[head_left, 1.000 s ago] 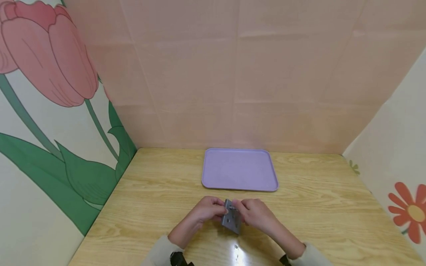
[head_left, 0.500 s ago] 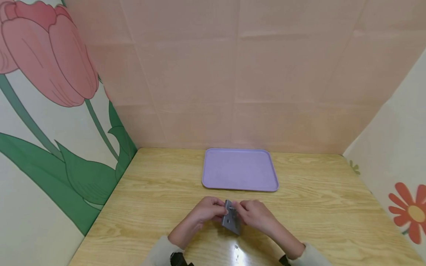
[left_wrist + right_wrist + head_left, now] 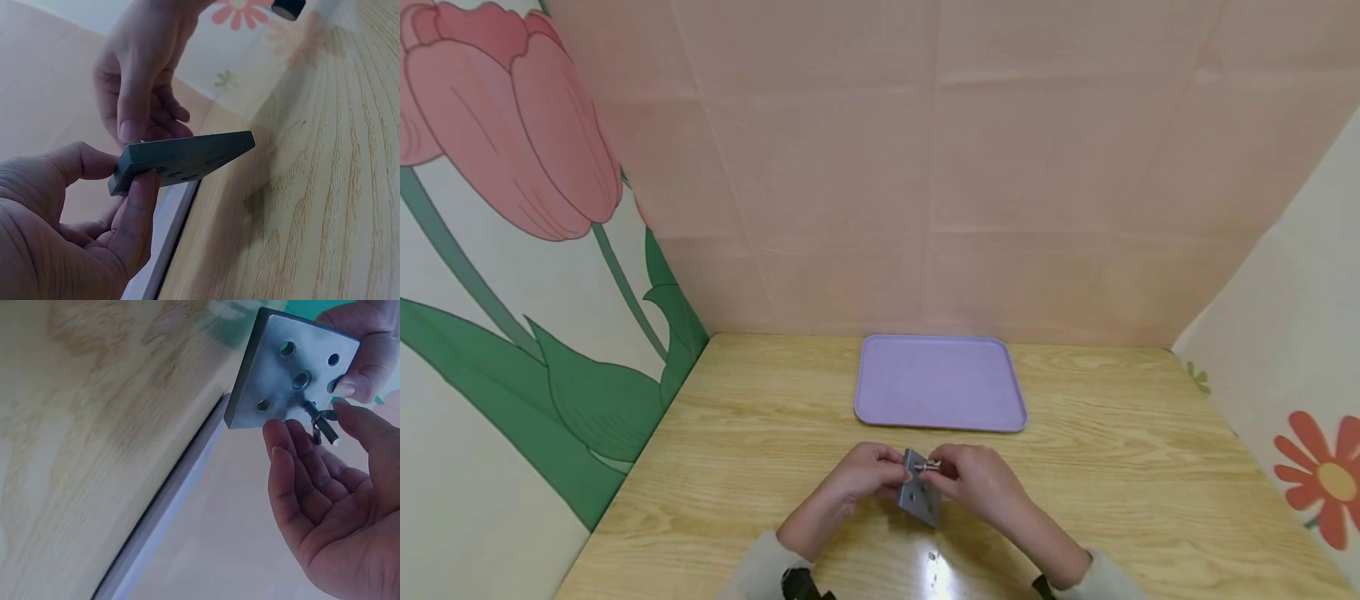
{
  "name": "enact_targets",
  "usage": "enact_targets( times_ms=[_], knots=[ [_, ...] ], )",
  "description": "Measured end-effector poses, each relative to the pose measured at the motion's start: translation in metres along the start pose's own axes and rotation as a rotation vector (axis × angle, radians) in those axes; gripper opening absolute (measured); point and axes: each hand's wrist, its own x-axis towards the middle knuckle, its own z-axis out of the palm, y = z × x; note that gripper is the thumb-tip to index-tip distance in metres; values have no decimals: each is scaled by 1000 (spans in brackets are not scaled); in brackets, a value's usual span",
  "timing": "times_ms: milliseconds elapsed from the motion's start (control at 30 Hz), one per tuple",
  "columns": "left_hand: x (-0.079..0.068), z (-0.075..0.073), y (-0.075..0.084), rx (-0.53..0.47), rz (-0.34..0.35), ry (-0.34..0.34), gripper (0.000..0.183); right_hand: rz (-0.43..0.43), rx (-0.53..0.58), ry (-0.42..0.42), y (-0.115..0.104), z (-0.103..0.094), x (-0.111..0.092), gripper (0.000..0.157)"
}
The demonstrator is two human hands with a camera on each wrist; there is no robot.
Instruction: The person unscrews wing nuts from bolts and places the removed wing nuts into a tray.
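- My left hand (image 3: 865, 477) pinches a grey metal plate (image 3: 284, 376), thumb on one side and fingers on the other, coming in from about 9 o'clock.
- The plate is tilted and raised off the wooden table (image 3: 760, 400), its shadow falling on the wood beneath.
- Several round holes pass through it, and a threaded hole (image 3: 300, 380) sits near its middle.
- A bolt (image 3: 328, 430) sticks out of its face with a wing nut (image 3: 318, 418) on it, at 5 o'clock from the threaded hole in the right wrist view and toward 1 o'clock on the plate in the head view.
- My right hand (image 3: 985, 485) comes in from 3 o'clock, its fingers curled about the wing nut and the thumb tip at one wing; whether they clasp it firmly, I cannot tell.
- At 12 o'clock from the plate, just beyond my hands, a purple tray (image 3: 938, 383) lies flat on the table.
- Past the tray, also at 12 o'clock, hangs a creased pink backdrop (image 3: 925, 167).
- A large tulip picture (image 3: 520, 125) fills the wall toward 10 o'clock.
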Motion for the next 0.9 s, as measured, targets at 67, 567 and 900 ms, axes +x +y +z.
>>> enact_targets(
  times_ms=[67,567,900],
  knots=[
    [0,0,0,-7,4,-2,23,-27,-7,9,0,0,0,13],
    [-1,1,2,-25,22,-14,22,-79,-9,30,-1,-1,-2,16],
    [-2,3,5,15,9,-4,23,83,114,50,1,-2,-1,30]
  ],
)
